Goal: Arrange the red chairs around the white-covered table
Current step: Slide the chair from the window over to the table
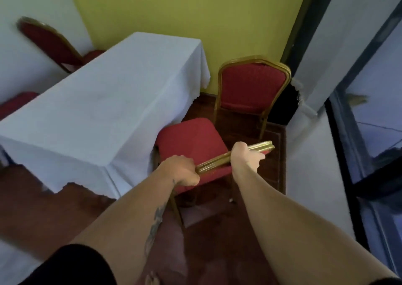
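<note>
Now the step in hand looks like seating one chair at the table, long and draped in white; next, I judge, a straight push inward; the chair, red-padded with a gold frame, stands just beside the cloth; left hand and right hand both clamp its top rail.

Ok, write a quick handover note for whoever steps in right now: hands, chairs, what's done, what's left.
Left hand: gripping the left end of the near chair's gold back rail.
Right hand: gripping the same rail further right.
Near chair: at the table's right side, seat front touching the cloth.
Corner chair: stands apart by the yellow wall, facing the table end.
Two far-side chairs: tucked along the table's left side.
Left: seat the near chair, then place the corner chair.
</note>
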`<state>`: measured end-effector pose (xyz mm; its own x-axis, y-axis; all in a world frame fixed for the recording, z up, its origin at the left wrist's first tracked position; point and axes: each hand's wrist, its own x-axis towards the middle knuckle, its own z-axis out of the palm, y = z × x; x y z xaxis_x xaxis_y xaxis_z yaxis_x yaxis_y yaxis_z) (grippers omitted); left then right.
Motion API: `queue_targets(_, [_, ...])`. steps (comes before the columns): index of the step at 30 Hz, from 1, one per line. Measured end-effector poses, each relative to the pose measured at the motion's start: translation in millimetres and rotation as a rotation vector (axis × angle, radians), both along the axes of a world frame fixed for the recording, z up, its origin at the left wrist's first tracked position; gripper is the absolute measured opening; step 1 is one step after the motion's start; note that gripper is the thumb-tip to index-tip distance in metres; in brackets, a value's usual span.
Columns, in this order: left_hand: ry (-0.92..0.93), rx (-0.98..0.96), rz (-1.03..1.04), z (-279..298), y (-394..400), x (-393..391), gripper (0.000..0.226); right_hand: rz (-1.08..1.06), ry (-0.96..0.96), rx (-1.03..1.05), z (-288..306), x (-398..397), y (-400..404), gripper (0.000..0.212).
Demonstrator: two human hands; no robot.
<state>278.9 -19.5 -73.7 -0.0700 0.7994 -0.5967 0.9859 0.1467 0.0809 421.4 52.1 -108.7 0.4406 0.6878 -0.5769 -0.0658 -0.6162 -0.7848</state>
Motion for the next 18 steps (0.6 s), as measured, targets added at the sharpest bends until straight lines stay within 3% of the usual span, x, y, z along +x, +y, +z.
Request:
queue_targets(3, [-0.035, 0.007, 0.091, 7.4, -5.0, 11.9, 0.009, 0.049, -0.024, -0.013, -0.6, 5.8, 5.6, 0.07])
queue_targets(7, [-0.066, 0.012, 0.129, 9.0, -2.8, 28.1, 0.026, 0.154, -0.036, -0.007, 3.9, 18.8, 18.3, 0.069])
queue_targets(12, [-0.088, -0.007, 0.095, 4.6, 9.3, 47.4, 0.021, 0.292, -0.016, 0.036, 1.9, 37.8, 39.4, 0.079])
queue_targets(18, [-0.105, -0.007, 0.086, 1.3, 21.5, 51.2, 0.032, 0.471, 0.029, 0.073, 15.1, 40.3, 58.2, 0.049])
